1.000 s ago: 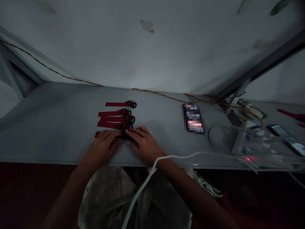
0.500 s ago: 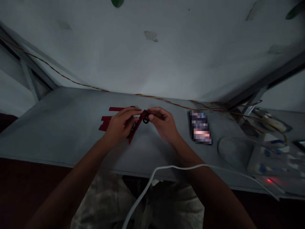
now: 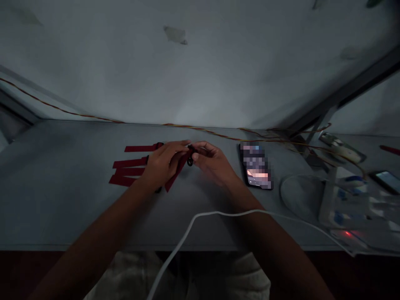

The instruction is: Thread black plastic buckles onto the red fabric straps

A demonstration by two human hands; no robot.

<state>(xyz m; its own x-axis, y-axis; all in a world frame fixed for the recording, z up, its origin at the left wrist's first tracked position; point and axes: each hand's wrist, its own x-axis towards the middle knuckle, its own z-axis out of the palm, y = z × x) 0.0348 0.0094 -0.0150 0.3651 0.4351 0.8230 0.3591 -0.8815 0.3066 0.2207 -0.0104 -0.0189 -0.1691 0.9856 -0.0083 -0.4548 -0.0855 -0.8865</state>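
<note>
We're working one red strap (image 3: pixel 175 175), left hand (image 3: pixel 161 163) and right hand (image 3: pixel 215 161) fingers pinched at its black buckle (image 3: pixel 190 161); next move likely wants steady grip.

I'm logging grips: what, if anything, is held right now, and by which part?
A flat red fabric strap, held at its end with the black buckle, by left hand and right hand.

I can't make out most of the black buckles (image 3: pixel 159 145) on the loose red straps (image 3: pixel 129 171), since the left hand (image 3: pixel 161 164) covers them. Pixelation masks most of the smartphone screen (image 3: pixel 256 166) for me, and the bottom edge cuts off the white cable (image 3: pixel 215 213).
</note>
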